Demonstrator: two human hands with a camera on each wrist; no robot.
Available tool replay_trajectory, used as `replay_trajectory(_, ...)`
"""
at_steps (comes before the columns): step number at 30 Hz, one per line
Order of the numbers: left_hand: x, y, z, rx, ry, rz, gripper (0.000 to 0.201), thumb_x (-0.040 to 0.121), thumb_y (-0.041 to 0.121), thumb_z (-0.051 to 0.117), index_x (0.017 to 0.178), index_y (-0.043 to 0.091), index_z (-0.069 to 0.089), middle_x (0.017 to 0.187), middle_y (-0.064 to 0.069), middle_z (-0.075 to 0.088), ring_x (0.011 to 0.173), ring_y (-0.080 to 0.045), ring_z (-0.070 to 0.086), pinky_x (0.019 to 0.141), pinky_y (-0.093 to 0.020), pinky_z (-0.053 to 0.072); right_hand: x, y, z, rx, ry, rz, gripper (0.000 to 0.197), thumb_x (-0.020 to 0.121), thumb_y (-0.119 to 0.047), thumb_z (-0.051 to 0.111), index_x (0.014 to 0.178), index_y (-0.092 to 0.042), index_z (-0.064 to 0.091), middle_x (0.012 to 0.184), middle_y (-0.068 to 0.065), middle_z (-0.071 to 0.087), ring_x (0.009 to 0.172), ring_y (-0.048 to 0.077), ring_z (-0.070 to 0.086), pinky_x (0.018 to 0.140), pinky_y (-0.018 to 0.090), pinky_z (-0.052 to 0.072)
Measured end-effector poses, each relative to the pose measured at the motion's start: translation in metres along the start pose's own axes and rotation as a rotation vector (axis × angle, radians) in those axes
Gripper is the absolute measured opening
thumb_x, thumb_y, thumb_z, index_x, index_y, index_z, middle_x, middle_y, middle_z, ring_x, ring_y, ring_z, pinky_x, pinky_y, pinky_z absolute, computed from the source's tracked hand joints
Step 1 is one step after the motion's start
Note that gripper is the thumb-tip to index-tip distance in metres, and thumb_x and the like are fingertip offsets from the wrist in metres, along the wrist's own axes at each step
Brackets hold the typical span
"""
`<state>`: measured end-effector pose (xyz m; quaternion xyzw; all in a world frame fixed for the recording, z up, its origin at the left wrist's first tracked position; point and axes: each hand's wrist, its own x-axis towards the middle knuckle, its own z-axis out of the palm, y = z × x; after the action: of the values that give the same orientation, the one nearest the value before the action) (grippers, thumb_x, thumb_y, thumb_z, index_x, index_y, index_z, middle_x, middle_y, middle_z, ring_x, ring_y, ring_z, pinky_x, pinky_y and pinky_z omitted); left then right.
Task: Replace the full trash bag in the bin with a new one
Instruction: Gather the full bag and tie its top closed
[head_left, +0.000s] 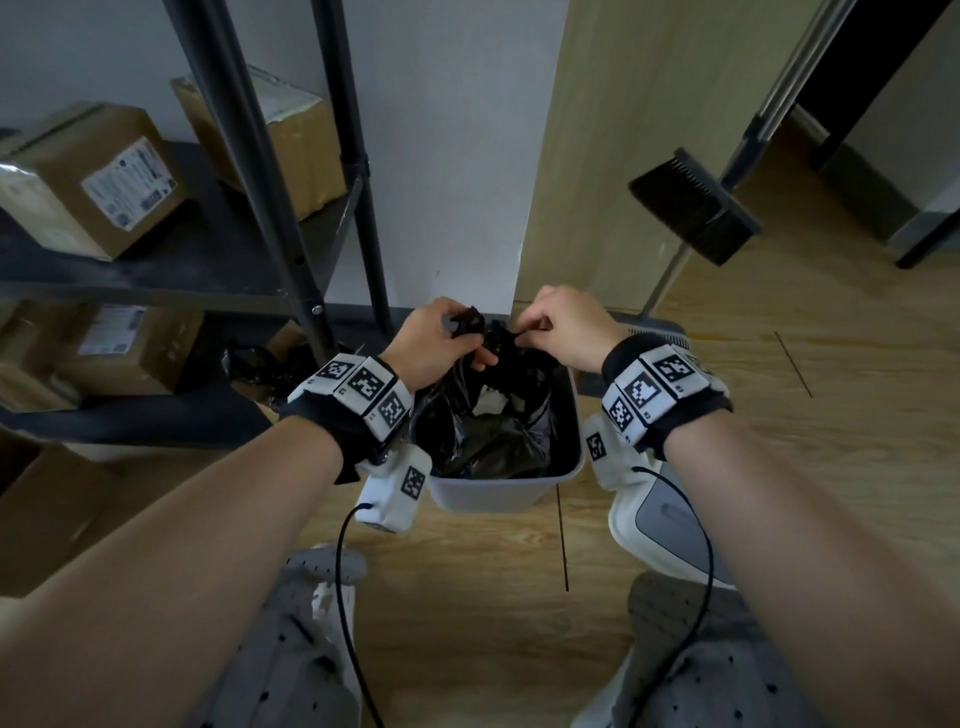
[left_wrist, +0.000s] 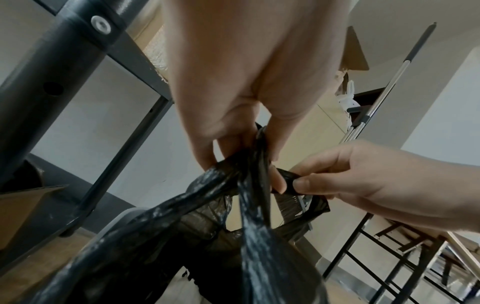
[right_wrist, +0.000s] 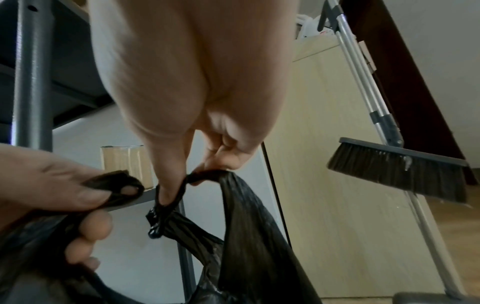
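Observation:
A grey plastic bin (head_left: 491, 491) stands on the wooden floor with a full black trash bag (head_left: 488, 415) in it. The bag's top is gathered above the bin's far rim. My left hand (head_left: 441, 338) grips one bunched handle of the bag (left_wrist: 249, 164). My right hand (head_left: 561, 327) pinches the other handle strip (right_wrist: 205, 176) between thumb and fingers. The two hands are close together, with the handles crossing between them. White rubbish shows through the bag's mouth.
A dark metal shelf rack (head_left: 249, 156) with cardboard boxes (head_left: 88, 176) stands to the left, its post close to the bin. A broom (head_left: 696, 208) leans on the pale wooden cabinet (head_left: 623, 156) at the right. A dustpan (head_left: 670, 514) lies by my right forearm. Another black bag (head_left: 254, 364) lies on the lower shelf.

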<state>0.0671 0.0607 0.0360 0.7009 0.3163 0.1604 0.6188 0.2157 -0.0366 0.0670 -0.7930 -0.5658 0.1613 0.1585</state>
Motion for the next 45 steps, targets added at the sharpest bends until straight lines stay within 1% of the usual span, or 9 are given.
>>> replay_trajectory(3, 0.001, 0.0, 0.001, -0.002, 0.078, 0.066, 0.004, 0.089, -0.002, 0.055, 0.088, 0.002, 0.057, 0.044, 0.004, 0.064, 0.043, -0.004, 0.062, 0.055, -0.014, 0.054, 0.002, -0.009, 0.004, -0.061, -0.076, -0.054, 0.022, 0.087, -0.015, 0.063, 0.107, -0.012, 0.071, 0.071, -0.019, 0.044, 0.086, 0.01, 0.051, 0.073, 0.017, 0.031)
replay_trajectory(7, 0.004, 0.0, 0.001, 0.108, 0.14, 0.061, 0.011, 0.087, -0.001, 0.056, 0.091, 0.005, 0.063, 0.048, 0.005, 0.058, 0.042, -0.001, 0.052, 0.057, -0.014, 0.045, 0.003, -0.016, 0.009, -0.022, -0.061, -0.087, 0.018, 0.084, -0.012, 0.066, 0.1, -0.012, 0.072, 0.091, 0.0, 0.066, 0.084, 0.013, 0.057, 0.074, 0.022, 0.038)
replay_trajectory(13, -0.002, 0.004, 0.002, 0.253, -0.044, 0.042, 0.047, 0.075, -0.005, 0.066, 0.121, 0.007, 0.06, 0.103, -0.008, 0.064, 0.095, -0.015, 0.058, 0.086, -0.02, 0.045, 0.006, -0.019, 0.01, 0.287, 0.097, -0.045, 0.015, 0.073, -0.01, 0.076, 0.072, -0.019, 0.064, 0.074, -0.004, 0.064, 0.072, 0.013, 0.061, 0.072, 0.026, 0.051)
replay_trajectory(16, -0.005, 0.0, 0.007, 0.357, -0.029, 0.131, 0.032, 0.082, 0.014, 0.069, 0.113, 0.007, 0.065, 0.093, -0.002, 0.064, 0.08, -0.008, 0.058, 0.069, -0.004, 0.042, 0.005, -0.022, 0.013, 0.376, 0.097, -0.061, 0.021, 0.073, -0.011, 0.077, 0.069, -0.021, 0.059, 0.072, -0.005, 0.063, 0.074, 0.016, 0.064, 0.075, 0.03, 0.054)
replay_trajectory(20, -0.001, -0.008, 0.009, 0.267, -0.014, 0.081, 0.022, 0.092, 0.013, 0.055, 0.101, -0.003, 0.067, 0.077, -0.009, 0.063, 0.056, -0.004, 0.054, 0.06, -0.009, 0.045, 0.008, -0.019, 0.012, 0.476, 0.196, -0.027, 0.009, 0.082, -0.01, 0.068, 0.09, -0.005, 0.067, 0.091, 0.008, 0.07, 0.088, 0.026, 0.067, 0.087, 0.038, 0.054)
replay_trajectory(27, 0.0, -0.007, 0.008, 0.199, -0.046, 0.067, 0.015, 0.095, 0.007, 0.048, 0.096, -0.001, 0.061, 0.068, -0.002, 0.062, 0.044, 0.005, 0.056, 0.054, -0.008, 0.045, 0.002, -0.005, 0.019, 0.509, 0.008, -0.012, 0.026, 0.084, 0.006, 0.061, 0.109, 0.002, 0.066, 0.099, 0.006, 0.066, 0.088, 0.01, 0.062, 0.077, 0.004, 0.047)
replay_trajectory(32, -0.003, -0.007, 0.006, 0.121, -0.028, 0.038, 0.004, 0.091, 0.008, 0.056, 0.094, 0.005, 0.057, 0.068, -0.001, 0.065, 0.046, 0.004, 0.06, 0.058, -0.011, 0.049, 0.007, -0.002, 0.022, 0.507, 0.064, 0.023, 0.016, 0.082, 0.001, 0.066, 0.097, -0.001, 0.07, 0.086, 0.004, 0.067, 0.072, 0.003, 0.061, 0.079, 0.014, 0.05)
replay_trajectory(38, -0.005, -0.005, 0.002, 0.148, -0.029, -0.035, 0.042, 0.078, 0.008, 0.072, 0.111, 0.015, 0.046, 0.082, -0.006, 0.07, 0.068, -0.011, 0.068, 0.071, -0.023, 0.056, 0.007, -0.002, 0.025, 0.505, 0.129, 0.04, 0.021, 0.083, 0.003, 0.064, 0.074, -0.016, 0.06, 0.085, 0.01, 0.065, 0.087, 0.032, 0.067, 0.08, 0.043, 0.058)
replay_trajectory(45, -0.002, -0.008, 0.003, 0.071, 0.071, -0.031, 0.018, 0.086, 0.005, 0.063, 0.102, 0.001, 0.058, 0.074, -0.007, 0.066, 0.049, -0.002, 0.062, 0.063, -0.018, 0.055, 0.002, -0.003, 0.023, 0.556, -0.065, 0.0, 0.021, 0.074, 0.001, 0.073, 0.089, -0.011, 0.068, 0.087, 0.005, 0.069, 0.085, 0.018, 0.065, 0.087, 0.028, 0.053)
